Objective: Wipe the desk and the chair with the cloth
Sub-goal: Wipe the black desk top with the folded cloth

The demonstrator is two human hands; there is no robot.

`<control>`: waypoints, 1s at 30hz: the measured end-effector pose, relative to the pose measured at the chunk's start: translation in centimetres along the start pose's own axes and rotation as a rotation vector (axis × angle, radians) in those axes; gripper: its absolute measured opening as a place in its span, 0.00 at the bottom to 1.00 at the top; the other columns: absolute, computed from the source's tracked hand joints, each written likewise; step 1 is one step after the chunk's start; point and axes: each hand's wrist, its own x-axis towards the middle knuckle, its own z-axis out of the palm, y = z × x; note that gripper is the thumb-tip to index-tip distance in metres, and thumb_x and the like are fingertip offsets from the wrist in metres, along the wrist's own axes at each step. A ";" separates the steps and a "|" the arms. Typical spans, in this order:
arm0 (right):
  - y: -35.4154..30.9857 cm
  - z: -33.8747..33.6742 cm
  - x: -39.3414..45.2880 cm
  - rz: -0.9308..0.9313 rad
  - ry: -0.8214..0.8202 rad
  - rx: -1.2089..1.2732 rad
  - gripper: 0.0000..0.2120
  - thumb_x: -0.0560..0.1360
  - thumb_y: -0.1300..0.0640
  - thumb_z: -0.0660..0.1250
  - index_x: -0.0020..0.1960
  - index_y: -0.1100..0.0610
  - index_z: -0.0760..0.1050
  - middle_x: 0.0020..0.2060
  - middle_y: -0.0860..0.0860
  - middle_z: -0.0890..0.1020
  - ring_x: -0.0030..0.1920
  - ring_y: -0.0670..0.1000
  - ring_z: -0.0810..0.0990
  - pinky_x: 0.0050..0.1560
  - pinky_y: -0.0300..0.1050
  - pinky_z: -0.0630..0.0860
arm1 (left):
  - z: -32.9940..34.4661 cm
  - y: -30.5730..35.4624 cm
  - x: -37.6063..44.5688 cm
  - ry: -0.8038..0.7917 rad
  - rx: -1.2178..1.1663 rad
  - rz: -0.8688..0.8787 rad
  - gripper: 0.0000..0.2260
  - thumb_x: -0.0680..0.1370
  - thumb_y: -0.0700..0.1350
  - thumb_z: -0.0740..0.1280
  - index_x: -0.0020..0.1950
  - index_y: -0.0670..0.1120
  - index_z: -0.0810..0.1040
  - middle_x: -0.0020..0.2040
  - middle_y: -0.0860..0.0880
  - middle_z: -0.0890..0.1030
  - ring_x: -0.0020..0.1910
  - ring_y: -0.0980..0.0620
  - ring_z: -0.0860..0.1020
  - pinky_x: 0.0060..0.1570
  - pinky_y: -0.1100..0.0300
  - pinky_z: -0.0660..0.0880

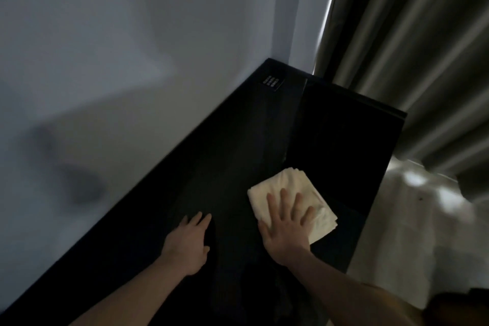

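- Plainly the desk-wiping step is in hand: the right hand (287, 227) lies flat on the folded white cloth (291, 201), fingers straight and spread, pressing it down rather than curling round it.
- That cloth sits right of centre in the lower half of the frame, on the dark desk (238, 145), close to the desk's right-hand edge.
- Over at lower centre, the left hand (188, 246) rests open on the desk top, fingers relaxed and holding nothing; it looks like a brace.
- Far up the desk, near its back corner at upper centre, a small panel of pale marks (270, 81) is set in the surface; what it is cannot be told.
- Next, I judge, the cloth should be slid with even pressure toward that far corner and along the wall (132, 47), keeping the palm flat so the folds do not bunch.
- No chair shows anywhere in the frame, so that part of the task appears not yet reached.
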 end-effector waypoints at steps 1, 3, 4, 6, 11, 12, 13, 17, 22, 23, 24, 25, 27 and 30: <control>-1.2 1.0 -1.8 -0.027 -0.013 0.005 0.37 0.81 0.30 0.35 0.83 0.43 0.27 0.81 0.55 0.25 0.77 0.68 0.22 0.75 0.76 0.30 | 0.8 -0.3 -1.8 0.001 -0.029 -0.005 0.37 0.84 0.53 0.65 0.86 0.56 0.47 0.86 0.51 0.49 0.84 0.45 0.52 0.79 0.51 0.62; -3.5 2.7 -5.5 -0.079 -0.032 0.007 0.36 0.82 0.30 0.37 0.83 0.43 0.27 0.80 0.55 0.24 0.76 0.67 0.20 0.75 0.76 0.29 | 2.6 -1.4 -5.8 -0.003 -0.084 -0.017 0.35 0.84 0.51 0.64 0.86 0.56 0.47 0.86 0.52 0.47 0.84 0.46 0.51 0.80 0.53 0.60; -4.6 3.5 -7.4 -0.098 -0.043 0.010 0.36 0.82 0.31 0.38 0.83 0.43 0.27 0.80 0.54 0.24 0.76 0.67 0.19 0.75 0.75 0.28 | 3.6 -2.1 -7.8 -0.017 -0.110 -0.029 0.35 0.84 0.51 0.63 0.86 0.56 0.47 0.86 0.52 0.46 0.84 0.46 0.51 0.79 0.53 0.60; -6.8 5.1 -10.9 -0.122 -0.088 0.021 0.37 0.83 0.31 0.40 0.83 0.44 0.27 0.79 0.53 0.23 0.76 0.66 0.18 0.75 0.74 0.26 | 5.8 -3.9 -11.7 -0.055 -0.164 -0.073 0.34 0.84 0.52 0.63 0.86 0.57 0.48 0.86 0.53 0.45 0.84 0.47 0.50 0.79 0.52 0.63; -11.8 8.9 -19.9 -0.214 -0.252 0.022 0.37 0.83 0.31 0.42 0.82 0.42 0.26 0.77 0.51 0.20 0.75 0.64 0.16 0.74 0.72 0.23 | 10.9 -8.6 -20.7 -0.107 -0.248 -0.158 0.33 0.83 0.54 0.64 0.86 0.57 0.52 0.86 0.54 0.45 0.84 0.49 0.51 0.79 0.53 0.63; -12.3 9.3 -21.3 -0.237 -0.278 0.012 0.37 0.83 0.30 0.42 0.82 0.42 0.27 0.77 0.51 0.20 0.75 0.64 0.17 0.74 0.72 0.24 | 12.0 -9.5 -22.2 -0.095 -0.255 -0.170 0.34 0.83 0.53 0.64 0.85 0.57 0.53 0.86 0.54 0.46 0.84 0.49 0.51 0.78 0.54 0.63; -12.4 9.6 -22.2 -0.257 -0.300 0.010 0.36 0.83 0.30 0.42 0.83 0.41 0.28 0.78 0.50 0.21 0.76 0.64 0.18 0.75 0.72 0.25 | 13.0 -10.3 -23.6 -0.087 -0.265 -0.188 0.34 0.82 0.53 0.65 0.85 0.56 0.54 0.86 0.53 0.46 0.84 0.48 0.52 0.78 0.55 0.62; -11.6 7.6 -23.3 -0.243 -0.294 0.131 0.37 0.80 0.26 0.38 0.84 0.38 0.33 0.82 0.46 0.30 0.82 0.58 0.28 0.81 0.68 0.33 | 16.2 -13.6 -28.1 -0.101 -0.280 -0.290 0.37 0.80 0.55 0.66 0.86 0.54 0.54 0.86 0.51 0.45 0.84 0.45 0.54 0.78 0.55 0.63; -9.7 5.9 -21.1 -0.094 -0.207 0.111 0.40 0.82 0.28 0.50 0.85 0.41 0.34 0.85 0.47 0.35 0.84 0.57 0.33 0.82 0.65 0.37 | 19.6 -16.4 -31.1 -0.046 -0.387 -0.351 0.42 0.79 0.70 0.57 0.86 0.48 0.51 0.84 0.48 0.38 0.84 0.42 0.50 0.80 0.56 0.55; -9.7 6.2 -20.7 -0.085 -0.243 0.080 0.42 0.82 0.28 0.51 0.85 0.41 0.33 0.84 0.48 0.33 0.83 0.58 0.31 0.81 0.68 0.36 | 20.4 -16.6 -31.6 -0.056 -0.403 -0.343 0.45 0.78 0.74 0.55 0.86 0.48 0.51 0.83 0.47 0.36 0.85 0.42 0.49 0.81 0.55 0.54; -9.9 6.5 -20.6 -0.082 -0.274 0.055 0.43 0.81 0.27 0.52 0.84 0.42 0.32 0.83 0.49 0.30 0.82 0.59 0.28 0.80 0.71 0.34 | 20.9 -16.6 -31.7 -0.070 -0.428 -0.358 0.45 0.78 0.71 0.59 0.86 0.47 0.50 0.84 0.45 0.37 0.85 0.41 0.51 0.80 0.54 0.57; -10.3 7.1 -20.6 -0.081 -0.291 0.039 0.45 0.80 0.27 0.53 0.84 0.43 0.30 0.82 0.50 0.27 0.81 0.60 0.26 0.79 0.73 0.33 | 21.3 -16.5 -31.9 -0.065 -0.448 -0.372 0.43 0.80 0.62 0.65 0.86 0.46 0.48 0.85 0.43 0.39 0.84 0.40 0.53 0.79 0.51 0.59; -11.1 8.2 -20.9 -0.072 -0.284 0.032 0.46 0.80 0.27 0.54 0.83 0.43 0.28 0.80 0.52 0.24 0.79 0.61 0.22 0.77 0.74 0.31 | 21.4 -16.2 -32.0 -0.042 -0.452 -0.368 0.41 0.81 0.50 0.69 0.86 0.45 0.47 0.86 0.42 0.42 0.83 0.40 0.56 0.78 0.49 0.62; -12.3 9.4 -22.1 -0.063 -0.250 0.031 0.42 0.82 0.30 0.51 0.83 0.42 0.29 0.80 0.54 0.24 0.78 0.63 0.21 0.76 0.75 0.29 | 21.3 -16.3 -31.8 -0.034 -0.477 -0.356 0.39 0.82 0.46 0.67 0.86 0.45 0.48 0.86 0.43 0.42 0.83 0.40 0.57 0.77 0.49 0.62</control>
